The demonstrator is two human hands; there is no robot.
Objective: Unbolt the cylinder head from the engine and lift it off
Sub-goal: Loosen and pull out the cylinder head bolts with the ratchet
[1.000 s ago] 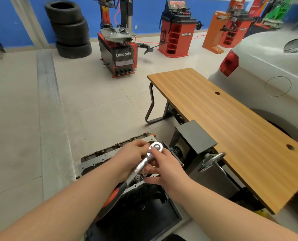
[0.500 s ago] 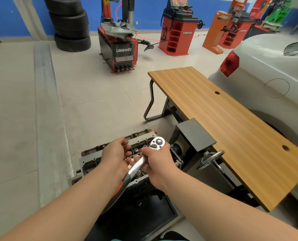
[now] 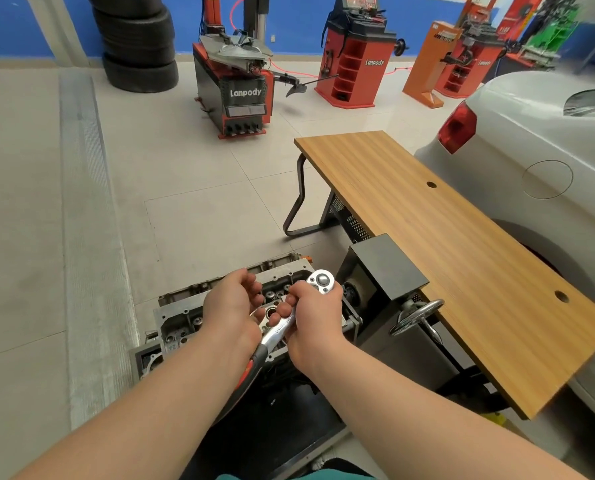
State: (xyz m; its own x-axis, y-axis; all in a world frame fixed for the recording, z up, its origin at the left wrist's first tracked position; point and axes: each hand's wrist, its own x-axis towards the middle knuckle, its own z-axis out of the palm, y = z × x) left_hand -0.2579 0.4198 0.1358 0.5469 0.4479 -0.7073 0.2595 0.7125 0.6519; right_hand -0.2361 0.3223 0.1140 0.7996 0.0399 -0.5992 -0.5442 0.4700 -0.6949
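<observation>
Low in the centre of the frame, my right hand [image 3: 315, 315] gripped the chrome ratchet wrench [image 3: 291, 320] above the grey metal cylinder head [image 3: 181, 322]; my left hand [image 3: 233, 306] curled beside it, its hold unclear.

Location: automotive repair workshop.

Identifying features:
- Tyre changer [image 3: 235, 88], red and black, marked "Lanpody", standing on the tiled floor [image 3: 192, 216].
- Wheel balancer [image 3: 355, 60], red, same marking, to the right of the tyre changer; further red and orange machines [image 3: 462, 60] beyond it.
- Stack of tyres [image 3: 136, 43] against the blue wall [image 3: 19, 26].
- White car [image 3: 545, 140], rear quarter with tail light and fuel flap visible, just beside a wooden tabletop [image 3: 455, 251].
- Engine [image 3: 185, 317] on a black stand [image 3: 375, 271] with a handwheel [image 3: 417, 315].
- Ratchet wrench [image 3: 289, 320] held over the engine.
</observation>
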